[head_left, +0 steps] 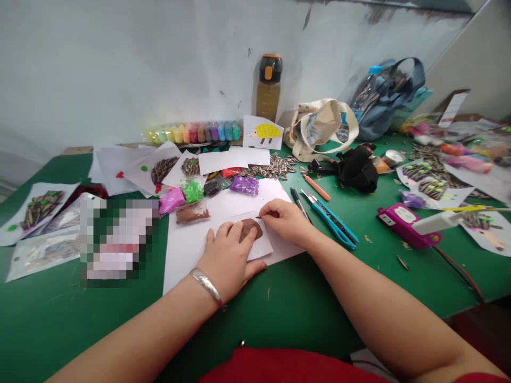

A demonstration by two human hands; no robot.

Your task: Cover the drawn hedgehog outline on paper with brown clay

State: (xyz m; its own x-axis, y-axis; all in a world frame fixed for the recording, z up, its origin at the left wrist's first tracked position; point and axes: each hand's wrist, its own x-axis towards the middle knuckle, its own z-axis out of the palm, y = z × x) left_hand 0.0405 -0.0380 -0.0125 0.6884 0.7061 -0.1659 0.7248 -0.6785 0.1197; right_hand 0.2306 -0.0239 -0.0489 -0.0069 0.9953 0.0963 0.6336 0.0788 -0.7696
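Note:
My left hand [228, 259], with a silver bangle at its wrist, lies with fingers spread over a small white paper card [263, 247]. Its fingertips rest on a flat patch of brown clay [252, 227] on that card. From the right, my right hand [286, 221] pinches a small dark pointed piece that looks like a sunflower seed [258, 217], close to the clay's upper right edge. Part of the clay is hidden under my left fingers. A larger white sheet [179, 255] lies beneath the card. Just beyond my left hand sits a bag of brown clay [192, 211].
A heap of sunflower seeds [275, 167] lies behind the sheet, near a purple clay packet [245, 185]. A pen [300, 203] and a blue cutter [333, 221] lie right of my right hand. Behind stand a hedgehog picture [263, 133] and a bottle [268, 90]. A magenta glue gun [407, 226] lies farther right.

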